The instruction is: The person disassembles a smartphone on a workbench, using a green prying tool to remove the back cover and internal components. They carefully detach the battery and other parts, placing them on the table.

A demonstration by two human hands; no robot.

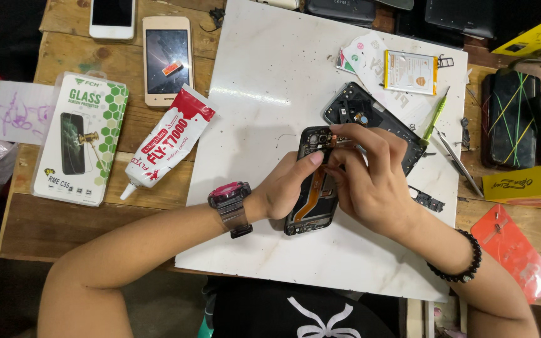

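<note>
An opened black phone [313,206] with an orange flex cable showing lies on a white board [270,94]. My left hand [283,184] grips its left side, thumb laid across the upper part. My right hand [370,181] covers its right side, fingertips pinching near the top by the camera area; whatever small part they touch is hidden. A black phone back frame [361,109] lies just behind my right hand. A watch sits on my left wrist, a black bead bracelet on my right.
Left of the board lie a glue tube [167,141], a screen protector pack [79,138] and two phones [167,59]. A battery [411,72], green tool [436,116], tweezers [458,163] and small black part [427,200] lie on the board's right. Phones, yellow boxes and a red packet sit far right.
</note>
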